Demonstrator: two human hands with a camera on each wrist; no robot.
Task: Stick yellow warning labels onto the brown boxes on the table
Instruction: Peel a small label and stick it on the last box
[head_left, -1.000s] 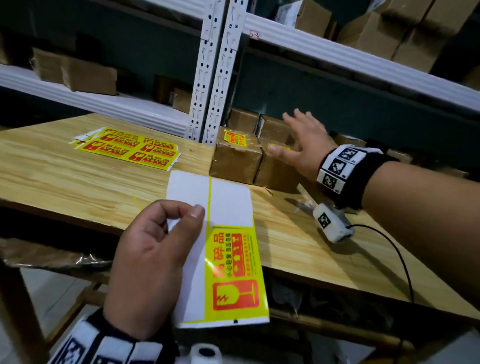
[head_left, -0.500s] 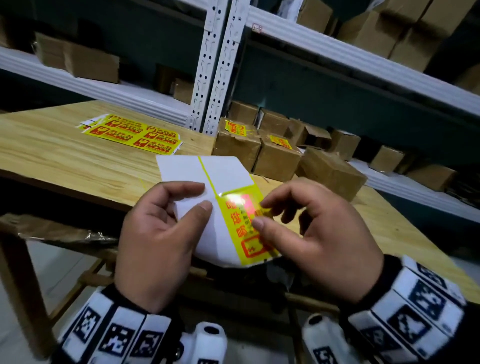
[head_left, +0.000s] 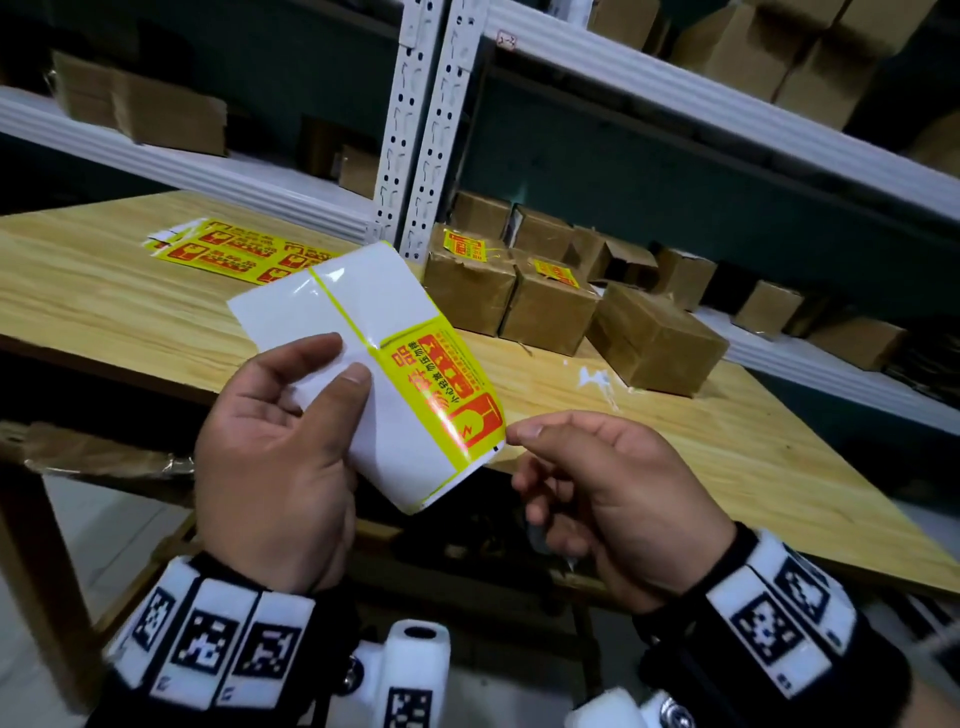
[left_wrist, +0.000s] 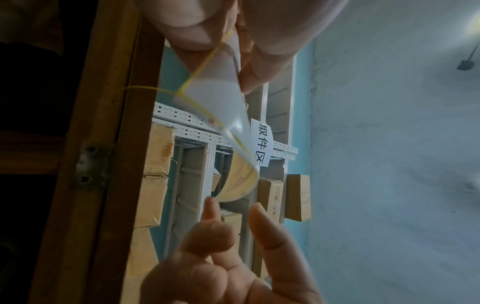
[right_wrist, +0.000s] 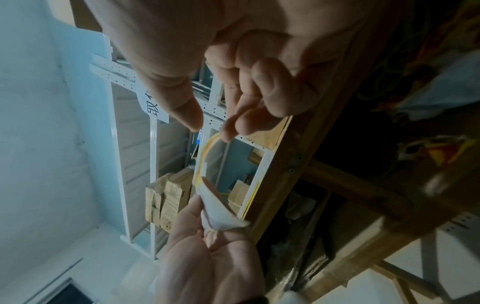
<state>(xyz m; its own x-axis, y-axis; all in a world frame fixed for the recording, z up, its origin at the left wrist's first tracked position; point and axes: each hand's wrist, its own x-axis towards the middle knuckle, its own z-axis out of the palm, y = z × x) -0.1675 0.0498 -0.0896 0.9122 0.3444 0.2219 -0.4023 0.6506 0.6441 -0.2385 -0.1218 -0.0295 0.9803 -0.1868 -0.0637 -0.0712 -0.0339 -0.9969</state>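
Here left hand (head_left: 270, 441) is pinching the white backing sheet (head_left: 332, 306) between thumb and fingers (head_left: 306, 345), holding it above the table (head_left: 104, 306) edge. Right hand (head_left: 597, 499) is touching the yellow warning label (head_left: 441, 384) corner with curled fingers (head_left: 524, 431); grip unclear. Two labelled brown boxes (head_left: 545, 306) are sitting behind, an unlabelled box (head_left: 654, 338) just beside.

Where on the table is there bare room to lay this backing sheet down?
Bare wood on the table lies between the spare label sheets and the near edge, left of the brown boxes. Another bare patch lies right of the unlabeled box. It is crowded along the shelf posts.
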